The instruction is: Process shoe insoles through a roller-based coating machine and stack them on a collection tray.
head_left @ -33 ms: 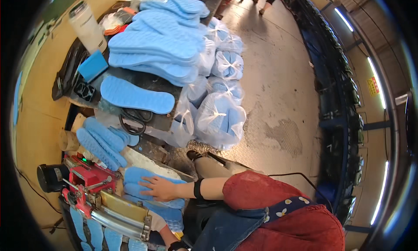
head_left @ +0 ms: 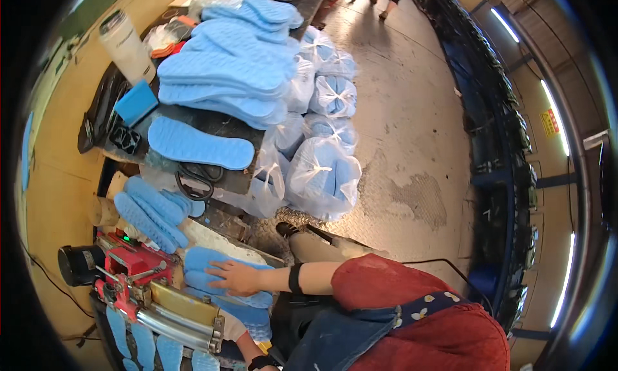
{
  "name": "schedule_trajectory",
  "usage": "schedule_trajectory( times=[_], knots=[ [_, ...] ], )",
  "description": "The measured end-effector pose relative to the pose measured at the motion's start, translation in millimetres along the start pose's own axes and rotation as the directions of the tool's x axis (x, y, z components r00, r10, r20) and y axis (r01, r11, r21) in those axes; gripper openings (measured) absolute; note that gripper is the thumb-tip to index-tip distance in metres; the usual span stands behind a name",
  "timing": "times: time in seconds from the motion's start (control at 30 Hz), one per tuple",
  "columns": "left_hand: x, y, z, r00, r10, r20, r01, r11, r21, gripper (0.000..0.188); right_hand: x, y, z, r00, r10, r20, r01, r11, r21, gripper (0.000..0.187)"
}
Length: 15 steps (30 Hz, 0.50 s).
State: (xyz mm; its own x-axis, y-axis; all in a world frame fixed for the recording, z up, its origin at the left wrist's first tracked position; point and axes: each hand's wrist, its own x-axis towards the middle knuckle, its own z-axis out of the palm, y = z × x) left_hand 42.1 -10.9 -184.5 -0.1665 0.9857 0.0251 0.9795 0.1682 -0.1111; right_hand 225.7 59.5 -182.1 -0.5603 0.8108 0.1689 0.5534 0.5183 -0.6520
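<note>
My right hand [head_left: 233,277] lies flat with fingers spread on a pile of light-blue insoles [head_left: 201,258] beside the machine. Below it, close to the metal rollers, is my left hand [head_left: 233,327]; the machine's end covers its fingers, so its grip does not show. More blue insoles [head_left: 256,321] lie between the two hands. The small roller machine [head_left: 132,274] has a red frame, a brass-coloured bar and a shiny steel roller [head_left: 177,329]. Along its far side several blue insoles [head_left: 143,345] lie in a row.
Another insole bundle [head_left: 151,207] leans above the machine. On the dark table stand a large insole stack [head_left: 225,62], a single insole [head_left: 199,145], black scissors [head_left: 195,181], a blue box [head_left: 136,102] and a white bottle [head_left: 127,46]. Clear bags of insoles [head_left: 322,178] sit on the floor.
</note>
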Motion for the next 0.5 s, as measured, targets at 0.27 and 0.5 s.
schedule_trajectory(
  times=[0.27,0.5],
  knots=[
    [-15,-49,65,0.997,-0.061,0.043,0.062,0.998,-0.021,0.055,-172,35,-113,0.837,0.529,-0.14,-0.525,0.849,0.061,0.035],
    [-61,-19,-76,0.878,0.478,-0.009,-0.465,0.85,-0.246,0.06,-464,20,-173,-0.044,0.999,0.0,-0.979,-0.043,-0.198,0.027]
  ],
)
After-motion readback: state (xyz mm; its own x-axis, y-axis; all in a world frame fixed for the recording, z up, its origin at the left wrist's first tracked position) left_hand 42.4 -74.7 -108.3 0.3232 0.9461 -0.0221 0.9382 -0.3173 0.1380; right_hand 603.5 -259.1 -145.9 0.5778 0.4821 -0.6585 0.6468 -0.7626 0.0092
